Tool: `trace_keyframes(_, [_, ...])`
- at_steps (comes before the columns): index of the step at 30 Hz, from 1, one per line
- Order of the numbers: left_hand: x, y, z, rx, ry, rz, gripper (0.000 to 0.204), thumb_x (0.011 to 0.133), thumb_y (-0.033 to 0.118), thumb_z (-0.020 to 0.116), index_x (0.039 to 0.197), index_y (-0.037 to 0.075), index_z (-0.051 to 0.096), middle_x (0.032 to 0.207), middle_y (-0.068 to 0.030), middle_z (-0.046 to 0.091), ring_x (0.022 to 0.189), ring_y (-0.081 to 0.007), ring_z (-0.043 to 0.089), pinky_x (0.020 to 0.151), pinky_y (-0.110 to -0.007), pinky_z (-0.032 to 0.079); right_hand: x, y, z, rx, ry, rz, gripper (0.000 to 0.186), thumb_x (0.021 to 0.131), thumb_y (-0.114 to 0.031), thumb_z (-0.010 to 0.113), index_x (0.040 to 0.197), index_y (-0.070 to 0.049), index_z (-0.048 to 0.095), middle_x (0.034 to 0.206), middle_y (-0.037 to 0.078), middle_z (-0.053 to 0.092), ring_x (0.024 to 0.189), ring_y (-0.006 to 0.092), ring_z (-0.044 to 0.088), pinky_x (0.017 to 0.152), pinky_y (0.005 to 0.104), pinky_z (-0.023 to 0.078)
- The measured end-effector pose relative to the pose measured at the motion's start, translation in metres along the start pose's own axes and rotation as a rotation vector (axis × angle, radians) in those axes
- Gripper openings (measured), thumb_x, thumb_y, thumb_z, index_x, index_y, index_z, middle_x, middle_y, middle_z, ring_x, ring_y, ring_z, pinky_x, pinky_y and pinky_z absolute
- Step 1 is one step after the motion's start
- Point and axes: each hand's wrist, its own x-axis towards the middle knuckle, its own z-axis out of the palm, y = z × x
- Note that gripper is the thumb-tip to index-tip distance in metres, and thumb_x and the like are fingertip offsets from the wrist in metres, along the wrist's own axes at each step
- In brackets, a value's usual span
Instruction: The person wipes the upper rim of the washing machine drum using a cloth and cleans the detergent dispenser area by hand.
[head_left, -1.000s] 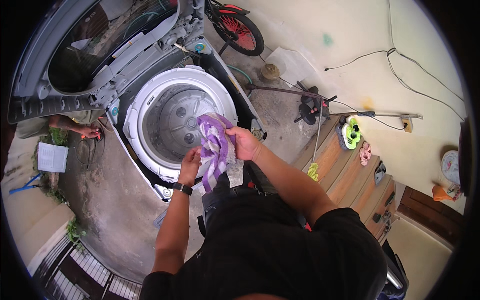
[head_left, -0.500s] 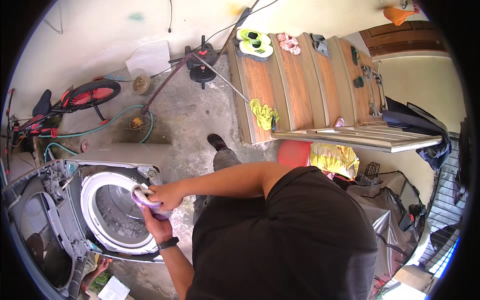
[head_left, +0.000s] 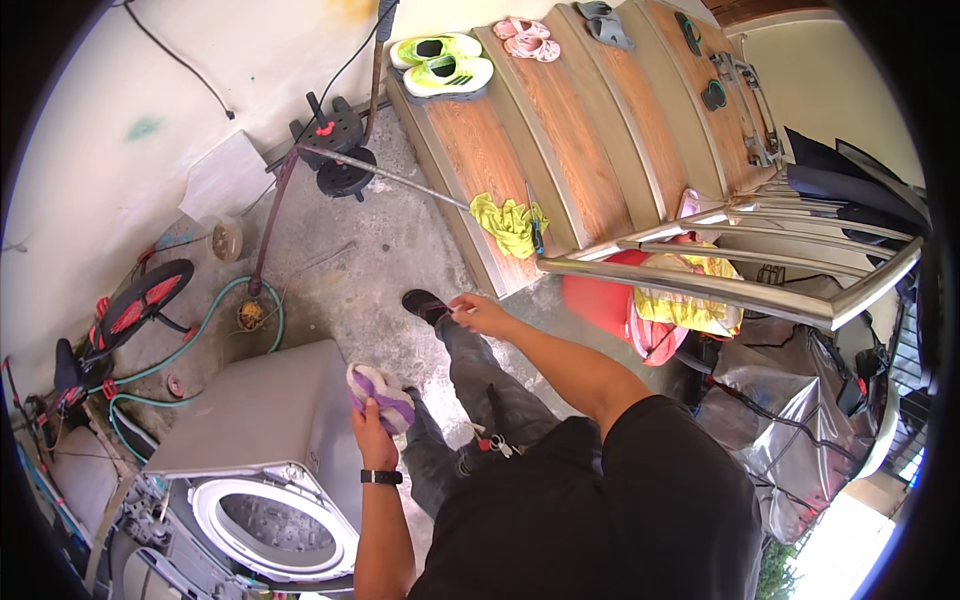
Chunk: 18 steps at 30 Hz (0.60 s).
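Left hand [head_left: 372,432]: grasping. I read its fingers wrapped around the lower edge of a purple-and-white cloth [head_left: 384,400], which is bunched and held up above the floor [head_left: 400,240]. The cloth is located just beside the right edge of the grey washing machine [head_left: 255,405], outside the white tub ring [head_left: 207,508]. A black wristband [head_left: 381,477] is fitted on the same arm.

Right hand [head_left: 482,315]: extended forward, apart from the cloth, fingers partly curled. I cannot tell whether it is closed on anything small. From my viewpoint it appears just beside a dark shoe [head_left: 425,304] on the person's foot.

Surroundings: the wooden stairs [head_left: 570,140] occupy the upper right of my view. On the lowest step, a yellow-green cloth [head_left: 503,225] lies at the railing end, partly over the outer edge; yellow sneakers [head_left: 445,75] stand at the wall end. On the next step up, pink sandals [head_left: 528,45] are positioned near the wall edge. A red container [head_left: 598,292] stands on the floor beside the metal railing [head_left: 690,285].
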Motion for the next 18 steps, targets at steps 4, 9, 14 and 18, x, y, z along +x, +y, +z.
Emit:
trace_keyframes(4, [0.121,-0.098,0.054,0.153,-0.113,-0.160,0.042,0.105,0.014,0.049,0.146,0.002,0.043,0.139,-0.0083,0.055,0.123,-0.0197,0.054,0.107,-0.034,0.042,0.100,0.138,-0.131,-0.778,0.291,0.337,0.040,0.079,-0.034,0.077,0.118,-0.024,0.073,0.155,0.025,0.029,0.125,0.0404,0.055,0.106,0.0428,0.047])
trace_keyframes(9, [0.273,-0.177,0.221,0.384,-0.406,-0.022,0.045,0.105,0.022,0.052,0.143,0.000,0.045,0.133,-0.0095,0.059,0.119,-0.0178,0.054,0.105,-0.030,0.041,0.185,0.197,-0.195,-0.828,0.328,0.289,0.051,0.079,-0.032,0.079,0.128,-0.025,0.069,0.165,0.021,0.012,0.136,0.0415,0.048,0.112,0.0425,0.043])
trace_keyframes(14, [0.334,-0.184,0.354,0.470,-0.424,-0.143,0.064,0.103,0.031,0.056,0.154,0.003,0.029,0.148,-0.0154,0.048,0.129,-0.0216,0.050,0.106,-0.037,0.041,0.195,0.220,-0.223,-0.826,0.497,0.095,0.054,0.080,-0.020,0.077,0.132,-0.012,0.063,0.147,0.016,0.043,0.126,0.0347,0.055,0.106,0.0435,0.047])
trace_keyframes(18, [0.299,-0.183,0.319,0.512,-0.566,-0.255,0.068,0.103,0.027,0.056,0.157,0.001,0.024,0.158,-0.0226,0.035,0.145,-0.0274,0.039,0.114,-0.034,0.034,0.130,0.183,-0.229,-0.517,0.808,-0.018,0.035,0.080,-0.014,0.078,0.108,-0.004,0.059,0.111,0.015,0.063,0.105,0.0327,0.063,0.093,0.0405,0.051])
